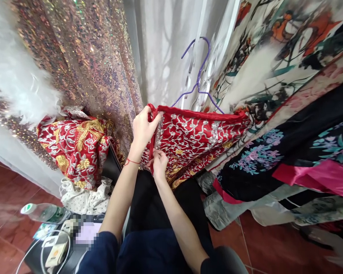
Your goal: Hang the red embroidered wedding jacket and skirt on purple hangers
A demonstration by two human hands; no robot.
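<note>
A red embroidered skirt with silver and gold patterns hangs from a purple hanger, whose lower part is hidden behind the waistband. My left hand is closed on the skirt's red waistband at its left end, thumb on the near side. Lower down, my right hand pinches the red edging that runs down the skirt's side opening. The fabric is stretched between the hanger and my hands, above my dark-clothed lap.
A second red-and-gold garment lies piled at the left over white dotted cloth. Beside it are a plastic bottle and a white cable. Sequined fabric hangs behind; a black floral garment hangs at the right.
</note>
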